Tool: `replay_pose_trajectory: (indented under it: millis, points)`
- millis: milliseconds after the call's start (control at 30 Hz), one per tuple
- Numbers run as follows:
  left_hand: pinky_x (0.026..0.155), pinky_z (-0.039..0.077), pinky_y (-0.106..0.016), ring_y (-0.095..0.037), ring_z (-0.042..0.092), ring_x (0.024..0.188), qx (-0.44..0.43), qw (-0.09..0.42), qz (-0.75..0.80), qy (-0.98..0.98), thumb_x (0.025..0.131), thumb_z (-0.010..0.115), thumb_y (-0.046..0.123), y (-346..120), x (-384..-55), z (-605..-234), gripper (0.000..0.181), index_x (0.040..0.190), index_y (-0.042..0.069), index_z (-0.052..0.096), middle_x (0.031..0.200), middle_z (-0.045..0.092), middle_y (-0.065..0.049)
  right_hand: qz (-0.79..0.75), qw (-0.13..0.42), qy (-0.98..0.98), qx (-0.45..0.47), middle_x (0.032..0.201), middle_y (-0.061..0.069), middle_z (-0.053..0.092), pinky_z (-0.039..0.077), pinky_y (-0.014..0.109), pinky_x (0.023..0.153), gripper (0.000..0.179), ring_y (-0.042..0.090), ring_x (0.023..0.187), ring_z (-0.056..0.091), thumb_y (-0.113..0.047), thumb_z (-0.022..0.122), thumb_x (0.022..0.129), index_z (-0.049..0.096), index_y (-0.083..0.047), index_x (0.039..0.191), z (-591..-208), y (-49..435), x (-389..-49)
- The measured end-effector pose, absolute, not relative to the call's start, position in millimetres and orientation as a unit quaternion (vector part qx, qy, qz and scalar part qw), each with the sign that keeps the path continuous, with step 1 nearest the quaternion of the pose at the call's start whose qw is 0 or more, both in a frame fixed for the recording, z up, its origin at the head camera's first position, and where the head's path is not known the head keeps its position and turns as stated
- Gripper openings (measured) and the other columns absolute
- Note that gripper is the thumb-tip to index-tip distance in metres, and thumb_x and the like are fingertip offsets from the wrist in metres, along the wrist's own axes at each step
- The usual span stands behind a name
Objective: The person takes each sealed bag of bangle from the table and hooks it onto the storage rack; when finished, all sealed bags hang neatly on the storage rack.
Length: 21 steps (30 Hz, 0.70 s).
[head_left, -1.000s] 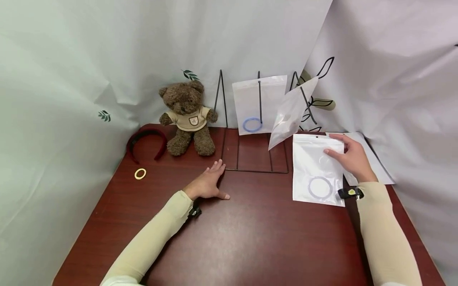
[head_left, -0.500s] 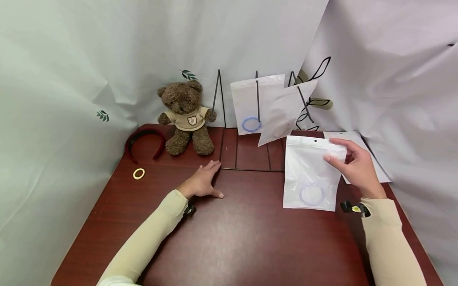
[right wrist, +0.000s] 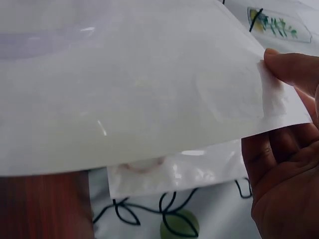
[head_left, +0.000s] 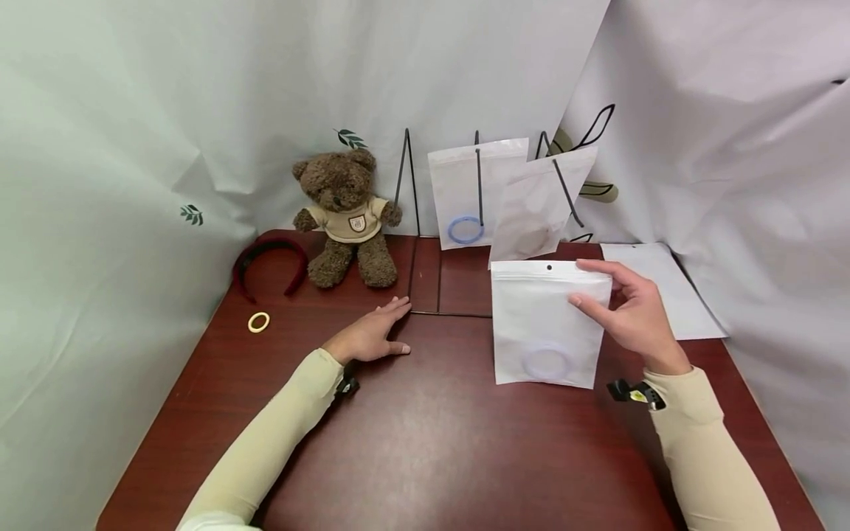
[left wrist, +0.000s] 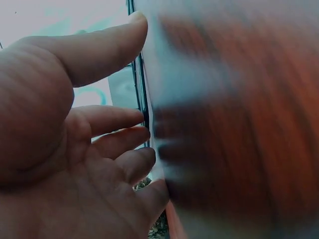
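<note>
My right hand point(head_left: 634, 316) pinches the upper right corner of a white zip bag point(head_left: 551, 313) between thumb and fingers. The bag hangs upright above the table, with a hole in its top strip and a pale lavender ring point(head_left: 526, 363) showing through low down. Behind it stands a black wire rack point(head_left: 451, 315), partly hidden. On its middle hook hangs a bag point(head_left: 451, 184) with a blue ring; a tilted bag point(head_left: 531, 203) hangs on the right hook. My left hand point(head_left: 368, 333), fingers straight, is at the rack's front left corner; its fingertips seem to touch the table.
A brown teddy bear point(head_left: 345, 214) in a beige shirt sits left of the rack. Beside it lie a dark red headband point(head_left: 292, 251) and a cream ring point(head_left: 251, 324). Flat white bags or sheets point(head_left: 657, 287) lie at the right back. Pale cloth point(head_left: 99, 184) encloses the table point(head_left: 425, 442).
My right hand has brought the bag leftward from the right side to in front of the rack's right part. The bag on the right hook has swung round. The left hand stays nearly still.
</note>
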<state>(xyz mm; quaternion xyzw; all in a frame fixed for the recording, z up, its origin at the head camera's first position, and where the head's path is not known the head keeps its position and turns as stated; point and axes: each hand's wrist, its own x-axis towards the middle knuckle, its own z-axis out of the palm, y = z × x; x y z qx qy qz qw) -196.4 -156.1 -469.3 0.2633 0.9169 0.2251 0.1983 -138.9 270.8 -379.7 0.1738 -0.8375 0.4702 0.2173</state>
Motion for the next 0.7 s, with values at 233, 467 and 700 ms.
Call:
replay_pose_trajectory:
  millis: [233, 467, 700]
  points:
    - [0.128, 0.012, -0.055, -0.03, 0.01, 0.159, 0.273, 0.188, 0.221, 0.917, 0.096, 0.068, 0.034, -154.9, -202.4, -472.3, 0.084, 0.16, 0.005, 0.023, 0.17, 0.015, -0.012, 0.493, 0.202, -0.823, 0.197, 0.093, -0.015, 0.072, 0.047, 0.015, 0.051, 0.057, 0.003, 0.054, 0.06, 0.008, 0.083, 0.074, 0.07, -0.01, 0.126, -381.5, 257.5, -147.7]
    - [0.129, 0.008, -0.054, -0.029, 0.006, 0.159, 0.284, 0.211, 0.228, 0.907, 0.092, 0.074, 0.032, -160.8, -204.8, -471.2, 0.094, 0.162, 0.007, 0.017, 0.171, 0.01, -0.011, 0.524, 0.211, -0.79, 0.238, 0.105, -0.011, 0.075, 0.052, 0.016, 0.053, 0.056, 0.004, 0.061, 0.067, 0.011, 0.081, 0.073, 0.07, -0.006, 0.125, -373.1, 238.5, -148.4]
    - [0.129, 0.007, -0.054, -0.03, 0.005, 0.159, 0.3, 0.217, 0.242, 0.897, 0.092, 0.074, 0.028, -164.3, -206.9, -473.2, 0.092, 0.162, 0.007, 0.017, 0.171, 0.011, -0.01, 0.535, 0.246, -0.768, 0.252, 0.105, -0.011, 0.074, 0.052, 0.013, 0.053, 0.058, 0.001, 0.061, 0.067, 0.018, 0.08, 0.067, 0.07, 0.001, 0.122, -364.9, 217.5, -147.0]
